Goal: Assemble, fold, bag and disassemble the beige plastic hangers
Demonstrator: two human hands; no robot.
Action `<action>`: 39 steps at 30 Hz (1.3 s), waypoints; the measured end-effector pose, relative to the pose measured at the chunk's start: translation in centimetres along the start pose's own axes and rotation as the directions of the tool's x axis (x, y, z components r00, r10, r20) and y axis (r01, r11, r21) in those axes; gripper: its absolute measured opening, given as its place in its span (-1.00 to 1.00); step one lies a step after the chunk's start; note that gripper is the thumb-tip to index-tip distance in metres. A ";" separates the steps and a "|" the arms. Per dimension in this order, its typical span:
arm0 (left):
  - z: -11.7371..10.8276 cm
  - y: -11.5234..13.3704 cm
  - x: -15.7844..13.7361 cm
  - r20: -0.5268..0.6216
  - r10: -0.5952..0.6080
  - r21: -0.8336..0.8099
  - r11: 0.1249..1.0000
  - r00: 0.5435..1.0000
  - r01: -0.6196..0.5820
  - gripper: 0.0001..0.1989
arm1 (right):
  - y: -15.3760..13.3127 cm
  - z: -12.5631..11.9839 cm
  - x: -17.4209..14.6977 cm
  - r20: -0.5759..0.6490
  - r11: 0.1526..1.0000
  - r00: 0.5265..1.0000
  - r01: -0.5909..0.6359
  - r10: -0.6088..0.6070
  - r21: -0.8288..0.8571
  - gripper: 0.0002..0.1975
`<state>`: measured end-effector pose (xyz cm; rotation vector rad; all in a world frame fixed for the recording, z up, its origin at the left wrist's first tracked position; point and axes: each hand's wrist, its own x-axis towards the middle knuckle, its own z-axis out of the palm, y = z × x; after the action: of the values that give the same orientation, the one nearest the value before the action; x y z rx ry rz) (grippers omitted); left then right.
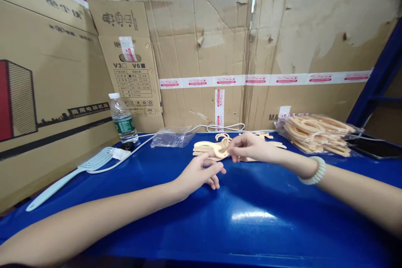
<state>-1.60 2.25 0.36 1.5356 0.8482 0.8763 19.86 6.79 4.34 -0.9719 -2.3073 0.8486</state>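
My right hand (248, 146) is closed, its fingertips pinched at the right end of a pale cream hanger (220, 153). The curved hook of this hanger points left, and my fingers hide part of the rest. Just below and to the left, my left hand (204, 171) is open, with thumb and fingers apart and loosely bent. Whether its index finger touches the hanger, I cannot tell. Behind both hands lies a stack of similar cream hangers (202, 147) flat on the blue table (194, 226), partly covered by my right hand.
Bagged hangers (314, 132) lie at the back right beside a dark phone-like object (377, 146). A clear plastic bag (172, 137), a white cable (143, 144), a water bottle (124, 123) and a light blue hairbrush (78, 169) are on the left. Cardboard boxes (201, 50) wall the back.
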 end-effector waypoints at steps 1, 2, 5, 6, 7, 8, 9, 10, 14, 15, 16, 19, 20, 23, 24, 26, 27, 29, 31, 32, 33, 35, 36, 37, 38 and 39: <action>0.0 0.0 0.1 -0.023 0.015 -0.032 0.999 1.000 -0.016 -0.61 | -0.6 1.0 -0.2 0.054 0.997 0.998 0.019 -0.023 0.079 -0.68; -0.1 -0.1 0.1 -0.045 0.038 -0.049 0.998 0.998 -0.040 -0.60 | -1.0 1.6 -0.4 0.101 0.990 0.994 0.026 -0.041 0.140 -0.67; -0.4 -0.2 0.3 -0.117 0.092 -0.077 0.992 0.989 -0.102 -0.60 | -0.8 1.7 -0.4 0.074 0.996 0.997 0.005 -0.012 0.085 -0.63; -0.6 -0.2 0.5 -0.155 0.094 -0.095 0.989 0.983 -0.109 -0.62 | -0.3 1.3 -0.3 0.015 1.000 1.000 -0.015 0.016 -0.013 -0.66; -0.7 -0.3 0.6 -0.198 0.086 -0.115 0.987 0.976 -0.110 -0.63 | 0.4 0.8 -0.2 -0.052 0.991 0.998 -0.045 0.039 -0.129 -0.71; -0.9 -0.3 0.7 -0.239 0.073 -0.135 0.985 0.968 -0.107 -0.66 | 1.1 0.3 0.0 -0.113 0.965 0.992 -0.082 0.055 -0.248 -0.77; -1.1 -0.4 0.9 -0.274 0.056 -0.153 0.983 0.960 -0.101 -0.68 | 1.8 -0.2 0.2 -0.146 0.938 0.987 -0.114 0.069 -0.328 -0.81; -1.2 -0.5 1.0 -0.301 0.038 -0.170 0.981 0.953 -0.093 -0.70 | 2.5 -0.6 0.3 -0.155 0.916 0.984 -0.138 0.084 -0.377 -0.83; -1.8 -0.6 1.4 -0.339 0.013 -0.197 0.977 0.941 -0.085 -0.76 | 4.2 -1.1 0.5 -0.153 0.890 0.981 -0.174 0.120 -0.422 -0.83; -1.9 -0.6 1.5 -0.342 0.015 -0.197 0.976 0.940 -0.088 -0.75 | 4.4 -1.0 0.5 -0.163 0.887 0.980 -0.176 0.116 -0.428 -0.84; -2.1 -0.5 1.6 -0.343 0.020 -0.196 0.976 0.939 -0.092 -0.75 | 4.6 -0.9 0.6 -0.173 0.885 0.979 -0.176 0.110 -0.431 -0.85; -2.9 -0.3 1.9 -0.341 0.035 -0.195 0.975 0.939 -0.107 -0.72 | 5.0 -0.7 0.6 -0.194 0.888 0.976 -0.175 0.100 -0.425 -0.87; -3.3 -0.2 2.0 -0.341 0.036 -0.199 0.974 0.939 -0.109 -0.71 | 5.0 -0.6 0.6 -0.200 0.891 0.975 -0.174 0.096 -0.420 -0.88; -4.4 0.2 2.2 -0.333 0.027 -0.220 0.970 0.943 -0.105 -0.70 | 4.9 -0.6 -0.1 -0.224 0.895 0.972 -0.157 0.066 -0.417 -0.87; -4.8 0.3 2.1 -0.324 0.021 -0.226 0.969 0.946 -0.099 -0.71 | 4.7 -0.6 -0.6 -0.236 0.894 0.970 -0.150 0.052 -0.422 -0.87; -5.2 0.5 1.8 -0.301 0.004 -0.237 0.968 0.953 -0.079 -0.71 | 4.1 -0.4 -1.8 -0.268 0.897 0.963 -0.129 0.012 -0.423 -0.87; -5.2 0.6 1.5 -0.289 -0.006 -0.243 0.968 0.957 -0.067 -0.70 | 3.7 -0.3 -2.5 -0.289 0.905 0.957 -0.110 -0.014 -0.410 -0.87; -5.0 0.5 1.0 -0.259 -0.022 -0.254 0.966 0.965 -0.046 -0.67 | 3.1 0.2 -3.8 -0.343 0.933 0.936 -0.048 -0.083 -0.357 -0.88; -4.5 0.2 0.6 -0.228 -0.022 -0.265 0.964 0.974 -0.040 -0.67 | 2.7 0.7 -4.8 -0.404 0.955 0.903 0.020 -0.144 -0.296 -0.86; -4.3 0.1 0.4 -0.213 -0.018 -0.268 0.963 0.977 -0.041 -0.66 | 2.7 1.0 -5.3 -0.430 0.960 0.888 0.044 -0.164 -0.275 -0.83; -4.1 -0.1 0.3 -0.199 -0.016 -0.270 0.962 0.980 -0.039 -0.65 | 2.7 1.2 -5.6 -0.446 0.962 0.877 0.061 -0.180 -0.266 -0.81; -3.8 -0.3 0.1 -0.175 -0.011 -0.271 0.962 0.984 -0.038 -0.63 | 2.7 1.6 -6.0 -0.456 0.957 0.865 0.084 -0.208 -0.277 -0.83; -3.8 -0.4 0.0 -0.162 -0.009 -0.274 0.961 0.987 -0.036 -0.62 | 2.7 1.7 -6.2 -0.455 0.952 0.861 0.095 -0.225 -0.291 -0.85; -3.8 -0.4 -0.1 -0.147 -0.008 -0.280 0.959 0.989 -0.034 -0.61 | 2.6 1.8 -6.3 -0.454 0.946 0.858 0.102 -0.240 -0.308 -0.87; -3.9 -0.4 -0.2 -0.130 -0.006 -0.291 0.956 0.992 -0.032 -0.61 | 2.5 1.8 -6.4 -0.456 0.940 0.853 0.106 -0.254 -0.325 -0.87; -4.0 -0.4 -0.3 -0.112 -0.006 -0.302 0.953 0.994 -0.029 -0.61 | 2.3 1.8 -6.4 -0.460 0.935 0.847 0.109 -0.265 -0.338 -0.87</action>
<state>-5.28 3.85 0.35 1.2326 0.7451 1.0573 23.75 2.56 0.20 -0.9291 -2.0508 0.1274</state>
